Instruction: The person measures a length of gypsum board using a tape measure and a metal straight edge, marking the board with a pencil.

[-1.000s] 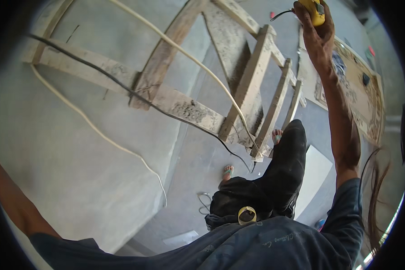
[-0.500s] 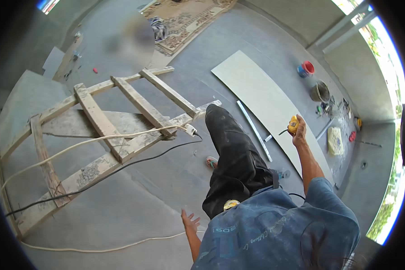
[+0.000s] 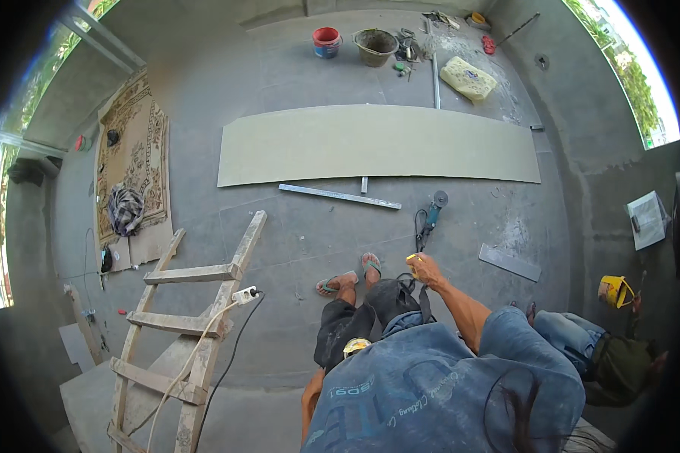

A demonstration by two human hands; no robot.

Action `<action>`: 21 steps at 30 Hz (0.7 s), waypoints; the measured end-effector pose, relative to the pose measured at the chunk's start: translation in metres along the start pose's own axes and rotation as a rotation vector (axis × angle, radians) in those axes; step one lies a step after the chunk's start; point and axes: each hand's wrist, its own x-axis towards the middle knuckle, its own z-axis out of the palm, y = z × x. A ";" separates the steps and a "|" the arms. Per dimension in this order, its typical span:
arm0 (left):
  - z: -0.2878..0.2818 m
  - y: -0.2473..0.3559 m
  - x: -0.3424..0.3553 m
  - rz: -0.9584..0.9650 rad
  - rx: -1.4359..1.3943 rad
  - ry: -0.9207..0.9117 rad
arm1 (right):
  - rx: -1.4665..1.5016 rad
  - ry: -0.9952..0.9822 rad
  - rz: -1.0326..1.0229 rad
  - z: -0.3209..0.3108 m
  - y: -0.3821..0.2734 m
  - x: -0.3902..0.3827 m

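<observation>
Floor now shows board (image 3: 378, 143); right hand (image 3: 428, 269) lowered, gripping tool (image 3: 413, 261).

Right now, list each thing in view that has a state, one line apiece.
right hand: closed on a small yellow tool
left hand: hidden behind the body
long pale board: lying flat on the floor
wooden ladder: lying down, tilted
angle grinder: lying on the floor, not held
red bucket: upright
grey tub: upright
patterned rug: spread out
</observation>
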 end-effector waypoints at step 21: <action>-0.181 0.280 0.228 0.265 1.389 -0.563 | 0.890 0.605 0.968 0.069 -0.016 -0.176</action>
